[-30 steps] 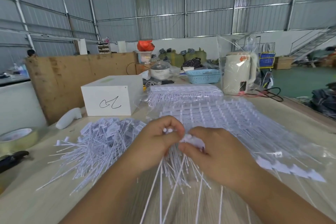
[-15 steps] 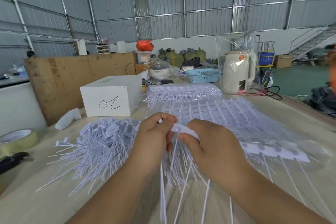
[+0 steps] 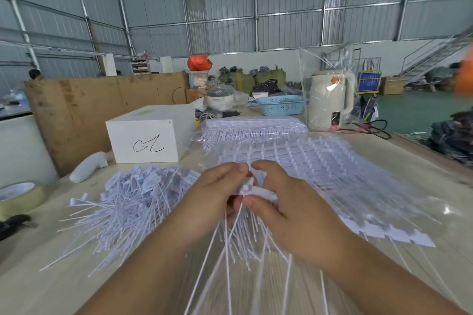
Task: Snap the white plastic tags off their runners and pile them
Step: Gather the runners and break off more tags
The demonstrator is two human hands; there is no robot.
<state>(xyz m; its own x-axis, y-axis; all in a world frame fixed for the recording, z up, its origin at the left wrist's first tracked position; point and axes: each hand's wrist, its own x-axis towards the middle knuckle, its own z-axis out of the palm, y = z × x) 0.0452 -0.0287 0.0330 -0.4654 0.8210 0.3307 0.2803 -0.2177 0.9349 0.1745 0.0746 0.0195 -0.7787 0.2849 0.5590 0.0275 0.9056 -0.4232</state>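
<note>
Pale wooden desk (image 3: 38,289) in a big corrugated-metal warehouse. Both grips are closed tight: left hand (image 3: 212,199) and right hand (image 3: 289,215) pinch the same white plastic tag (image 3: 252,188) mid-desk, its thin tail running down toward the camera. Loose pile of snapped white tags (image 3: 128,202) sits just left, uncut white runner sheets (image 3: 320,161) behind.

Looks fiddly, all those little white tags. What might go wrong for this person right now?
Both the left hand and the right hand pinch one bunch of tags; long stems dangle and could tangle or drop. The loose pile sprawls toward the tape roll, so tags might scatter.
</note>
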